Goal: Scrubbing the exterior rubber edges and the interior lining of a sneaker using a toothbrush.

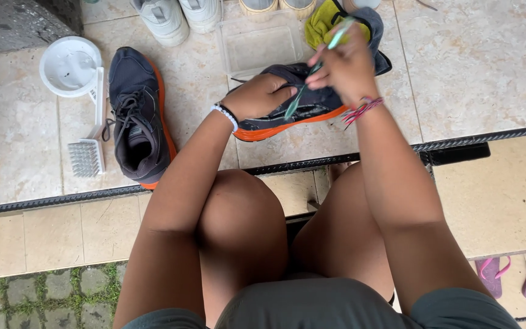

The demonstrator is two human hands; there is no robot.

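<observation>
While the left hand clasps the dark, orange-soled sneaker tilted on the tiled floor, the right hand pinches a green toothbrush, its head against the shoe's upper.

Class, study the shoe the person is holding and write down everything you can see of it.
The held shoe is a dark navy running shoe with a bright orange sole edge, fabric-looking upper. It lies tipped on its side on the pale tiled floor, partly hidden by hands. The left hand grips its upper; the right hand works a light green toothbrush against it. Its laced mate lies apart, to the left.
</observation>
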